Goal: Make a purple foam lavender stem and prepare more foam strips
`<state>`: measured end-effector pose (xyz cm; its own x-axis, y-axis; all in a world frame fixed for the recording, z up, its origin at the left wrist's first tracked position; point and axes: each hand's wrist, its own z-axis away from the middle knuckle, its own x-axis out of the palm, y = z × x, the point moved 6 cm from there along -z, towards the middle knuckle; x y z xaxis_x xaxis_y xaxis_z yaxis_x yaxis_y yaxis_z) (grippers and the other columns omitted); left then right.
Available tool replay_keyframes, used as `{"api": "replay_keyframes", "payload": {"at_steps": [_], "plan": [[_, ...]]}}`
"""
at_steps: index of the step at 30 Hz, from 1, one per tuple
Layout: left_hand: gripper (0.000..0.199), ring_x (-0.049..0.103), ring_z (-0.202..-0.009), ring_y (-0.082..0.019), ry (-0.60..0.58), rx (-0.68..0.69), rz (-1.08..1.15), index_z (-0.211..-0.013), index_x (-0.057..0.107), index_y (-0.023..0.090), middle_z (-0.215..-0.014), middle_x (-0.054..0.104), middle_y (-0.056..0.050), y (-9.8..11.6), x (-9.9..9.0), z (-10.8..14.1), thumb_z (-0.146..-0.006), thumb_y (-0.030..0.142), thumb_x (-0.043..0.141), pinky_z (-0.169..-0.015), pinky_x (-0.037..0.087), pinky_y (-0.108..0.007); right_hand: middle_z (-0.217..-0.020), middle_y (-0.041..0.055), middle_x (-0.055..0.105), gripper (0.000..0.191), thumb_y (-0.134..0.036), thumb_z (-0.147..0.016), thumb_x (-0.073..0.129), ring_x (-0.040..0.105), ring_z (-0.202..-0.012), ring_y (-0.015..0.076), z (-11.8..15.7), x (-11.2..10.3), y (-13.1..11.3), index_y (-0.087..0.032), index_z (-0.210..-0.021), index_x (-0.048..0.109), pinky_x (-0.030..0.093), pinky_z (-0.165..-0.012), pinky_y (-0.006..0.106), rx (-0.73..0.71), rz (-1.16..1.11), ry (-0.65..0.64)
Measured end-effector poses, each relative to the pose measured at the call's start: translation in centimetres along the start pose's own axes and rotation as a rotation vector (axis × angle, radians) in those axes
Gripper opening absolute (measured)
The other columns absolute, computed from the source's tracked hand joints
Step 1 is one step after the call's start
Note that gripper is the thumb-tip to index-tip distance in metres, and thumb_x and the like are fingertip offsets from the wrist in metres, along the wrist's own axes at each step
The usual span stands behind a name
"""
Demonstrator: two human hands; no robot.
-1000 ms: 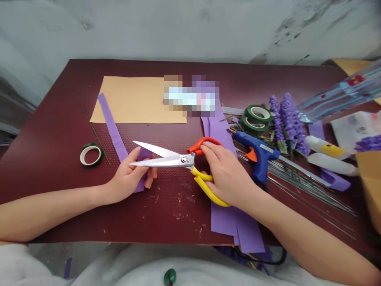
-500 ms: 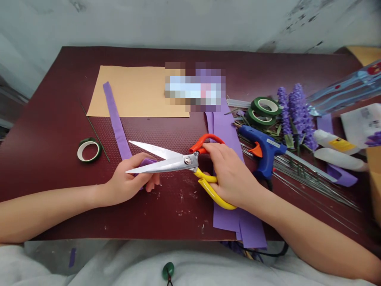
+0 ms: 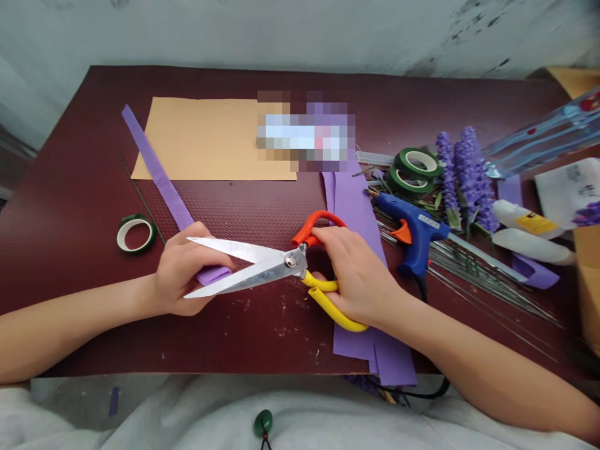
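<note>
My left hand (image 3: 185, 272) is closed round a folded purple strip (image 3: 162, 178). The strip's long end reaches up and left over the corner of a tan sheet (image 3: 210, 137), and its short folded end pokes out at the right of the fist. In my right hand (image 3: 363, 275) are large scissors (image 3: 253, 269) with red and yellow handles. Their blades are spread and point left, in front of the left hand and beside the folded end. Wider purple strips (image 3: 356, 206) lie under and behind my right hand.
Green tape (image 3: 135, 234) and a thin stem lie at the left. To the right are a blue glue gun (image 3: 415, 231), stacked tape rolls (image 3: 417, 164), wires, purple flowers (image 3: 469, 169) and white bottles (image 3: 529, 244). A blurred-out item (image 3: 304, 134) sits on the tan sheet's right end.
My left hand has shifted left, and the strip's far end has swung left past the tan sheet's edge. The folded end shows more clearly. The scissors have moved slightly left, blades still apart.
</note>
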<state>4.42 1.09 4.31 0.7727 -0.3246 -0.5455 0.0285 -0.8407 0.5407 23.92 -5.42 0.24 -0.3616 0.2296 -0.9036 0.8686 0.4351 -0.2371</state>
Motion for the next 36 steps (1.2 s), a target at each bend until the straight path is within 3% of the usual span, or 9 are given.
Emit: {"api": "replay_keyframes", "payload": {"at_steps": [1, 5, 7, 11, 15, 22, 27, 36], "plan": [[0.020, 0.050, -0.052, -0.010, -0.027, 0.042, 0.011, -0.081, 0.060, 0.018, -0.064, 0.064, -0.001, 0.0, 0.2, -0.1, -0.090, 0.034, 0.053, -0.055, 0.042, -0.026, -0.106, 0.0176, 0.059, 0.048, -0.021, -0.075, 0.050, 0.055, -0.095, 0.0293, 0.0, 0.0, 0.0, -0.012, -0.120, 0.039, 0.047, -0.079, 0.044, -0.004, 0.001, 0.004], [0.023, 0.054, -0.060, -0.012, -0.109, -0.021, 0.143, -0.083, 0.060, 0.016, -0.072, 0.065, -0.005, -0.6, 1.2, 0.3, -0.094, 0.028, 0.043, -0.057, 0.044, -0.025, -0.105, 0.0183, 0.059, 0.048, -0.022, -0.074, 0.049, 0.054, -0.095, 0.0298, 0.1, 0.1, 0.0, -0.011, -0.120, 0.039, 0.047, -0.079, 0.045, -0.006, 0.014, 0.015], [0.024, 0.058, -0.063, -0.013, -0.152, -0.095, 0.221, -0.083, 0.061, 0.017, -0.072, 0.066, -0.005, -0.8, 1.7, 0.6, -0.094, 0.026, 0.042, -0.058, 0.046, -0.023, -0.106, 0.0181, 0.059, 0.048, -0.022, -0.074, 0.049, 0.054, -0.095, 0.0298, 0.1, 0.2, 0.0, -0.012, -0.120, 0.040, 0.046, -0.080, 0.045, -0.001, 0.021, 0.008], [0.033, 0.056, -0.050, -0.010, -0.282, -0.281, 0.323, -0.069, 0.059, 0.017, -0.055, 0.060, 0.000, -1.1, 2.7, 1.2, -0.094, 0.028, 0.042, -0.051, 0.045, -0.019, -0.107, 0.0167, 0.059, 0.049, -0.022, -0.074, 0.049, 0.054, -0.095, 0.0296, 0.1, 0.5, 0.1, -0.013, -0.121, 0.041, 0.045, -0.081, 0.045, 0.014, 0.024, -0.023], [0.031, 0.062, -0.058, -0.013, -0.364, -0.369, 0.401, -0.074, 0.062, 0.016, -0.065, 0.068, -0.005, -1.3, 3.2, 1.3, -0.092, 0.035, 0.046, -0.054, 0.048, -0.020, -0.106, 0.0178, 0.060, 0.047, -0.021, -0.074, 0.050, 0.054, -0.094, 0.0298, 0.1, 0.7, 0.1, -0.011, -0.119, 0.043, 0.045, -0.080, 0.045, -0.001, 0.055, -0.047], [0.035, 0.053, -0.053, -0.010, -0.412, -0.272, 0.315, -0.062, 0.054, 0.016, -0.058, 0.059, -0.002, -1.2, 3.4, 1.3, -0.093, 0.026, 0.042, -0.054, 0.043, -0.019, -0.103, 0.0186, 0.061, 0.046, -0.022, -0.073, 0.050, 0.054, -0.091, 0.0298, 0.0, 0.6, 0.0, -0.008, -0.117, 0.044, 0.046, -0.078, 0.043, -0.017, 0.078, -0.039], [0.017, 0.062, -0.067, -0.013, -0.361, -0.231, 0.346, -0.078, 0.062, 0.014, -0.073, 0.067, -0.006, -1.1, 3.2, 1.4, -0.087, 0.009, 0.047, -0.062, 0.048, -0.020, -0.105, 0.0166, 0.060, 0.048, -0.021, -0.073, 0.049, 0.054, -0.090, 0.0288, 0.1, 0.7, 0.2, -0.012, -0.119, 0.043, 0.044, -0.079, 0.044, 0.007, 0.047, -0.050], [0.018, 0.066, -0.075, -0.016, -0.349, -0.225, 0.368, -0.087, 0.067, 0.015, -0.075, 0.070, -0.006, -1.5, 3.4, 2.2, -0.083, 0.005, 0.053, -0.073, 0.051, -0.026, -0.107, 0.0167, 0.059, 0.049, -0.022, -0.075, 0.048, 0.053, -0.093, 0.0292, 0.2, 0.8, 0.3, -0.013, -0.122, 0.041, 0.043, -0.081, 0.045, 0.017, 0.021, -0.081]]}}
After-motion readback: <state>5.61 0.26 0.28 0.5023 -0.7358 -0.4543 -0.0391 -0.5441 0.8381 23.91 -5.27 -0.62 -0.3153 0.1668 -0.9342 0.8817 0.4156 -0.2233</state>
